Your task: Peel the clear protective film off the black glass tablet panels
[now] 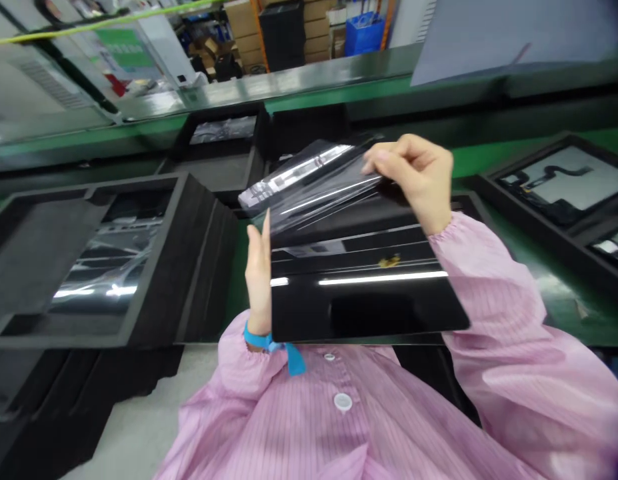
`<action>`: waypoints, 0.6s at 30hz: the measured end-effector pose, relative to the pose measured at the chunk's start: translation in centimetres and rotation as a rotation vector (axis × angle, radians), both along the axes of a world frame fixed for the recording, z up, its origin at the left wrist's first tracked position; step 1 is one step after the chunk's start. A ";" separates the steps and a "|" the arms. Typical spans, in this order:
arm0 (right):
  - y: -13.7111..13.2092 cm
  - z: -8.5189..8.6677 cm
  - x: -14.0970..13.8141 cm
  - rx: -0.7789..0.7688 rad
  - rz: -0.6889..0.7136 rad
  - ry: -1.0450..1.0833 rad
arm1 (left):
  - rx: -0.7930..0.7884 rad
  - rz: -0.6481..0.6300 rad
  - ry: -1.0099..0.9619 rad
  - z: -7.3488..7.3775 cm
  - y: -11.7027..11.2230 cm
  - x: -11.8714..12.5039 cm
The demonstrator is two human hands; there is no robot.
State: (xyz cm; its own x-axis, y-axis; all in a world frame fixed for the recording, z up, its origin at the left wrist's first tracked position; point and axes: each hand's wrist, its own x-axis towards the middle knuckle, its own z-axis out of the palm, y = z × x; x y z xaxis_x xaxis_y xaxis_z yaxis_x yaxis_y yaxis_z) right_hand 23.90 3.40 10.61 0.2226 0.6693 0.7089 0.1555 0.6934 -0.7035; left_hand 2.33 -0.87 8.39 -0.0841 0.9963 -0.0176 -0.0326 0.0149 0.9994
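A glossy black display panel (369, 300) is tilted up in front of my chest. My left hand (259, 273) grips it along its left edge, thumb and fingers partly hidden behind it. My right hand (413, 177) pinches a clear protective film (319, 193) near the panel's upper right. That film is lifted from the upper part of the panel and slants to the left, with a printed strip along its far edge. Ceiling lights reflect in the panel's surface. A blue band circles my left wrist.
Stacked black foam trays (159, 267) stand at the left, the top one holding a film-covered panel (109, 260). Further foam trays (261, 127) sit at the back. At right, another tray (553, 233) holds panels with flex cables. A green work surface (553, 293) lies beneath.
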 end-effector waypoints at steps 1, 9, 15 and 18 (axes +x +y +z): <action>0.1 -0.3 0.2 0.024 -0.023 0.003 | 0.010 0.028 -0.028 0.9 -0.4 0.4; 0.7 -0.1 1.2 0.090 -0.010 0.004 | -0.044 -0.144 -0.301 3.8 -1.4 1.0; -0.3 0.6 0.2 0.080 0.043 -0.025 | -0.001 -0.131 -0.329 2.8 -0.8 0.9; -0.7 0.8 -0.1 0.049 0.073 -0.050 | 0.025 -0.172 -0.395 2.5 -0.6 1.2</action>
